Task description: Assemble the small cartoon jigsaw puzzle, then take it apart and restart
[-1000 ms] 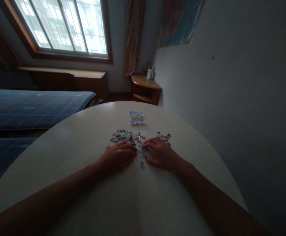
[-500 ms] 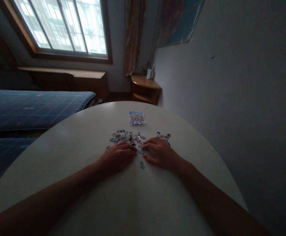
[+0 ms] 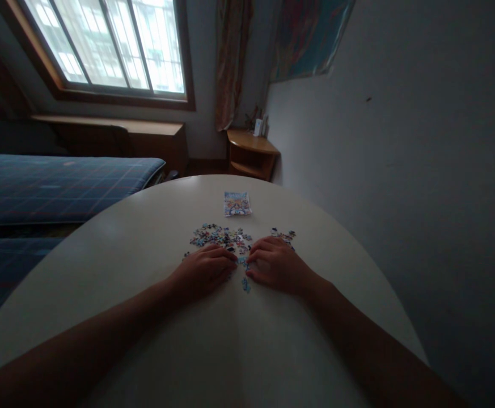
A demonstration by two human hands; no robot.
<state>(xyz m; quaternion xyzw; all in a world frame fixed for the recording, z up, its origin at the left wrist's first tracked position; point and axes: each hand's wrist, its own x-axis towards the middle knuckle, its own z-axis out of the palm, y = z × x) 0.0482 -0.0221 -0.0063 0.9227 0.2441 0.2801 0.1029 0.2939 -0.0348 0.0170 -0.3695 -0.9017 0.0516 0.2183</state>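
Light-blue puzzle pieces (image 3: 242, 260) lie on the table between my two hands. My left hand (image 3: 207, 269) rests at their left side, with its fingers together and the tips on the edge of a piece. From the right, my right hand (image 3: 275, 265) reaches the same pieces, its thumb and fingers drawn in around one of them. Fingers partly cover what each hand grips. Just below, nearer to me, is a small blue cluster of puzzle pieces (image 3: 246, 284). A loose pile of mixed pieces (image 3: 219, 235) spreads beyond my left hand.
More loose pieces (image 3: 288, 234) lie beyond my right hand. Farther back on the round white table (image 3: 166, 215) is a printed picture packet (image 3: 237, 204). A bed with a blue plaid mattress (image 3: 60, 187) stands left, and a wall (image 3: 400, 170) rises at right.
My right hand has shifted slightly left, with its thumb and fingers closer to the light-blue pieces. My left hand stays in place.
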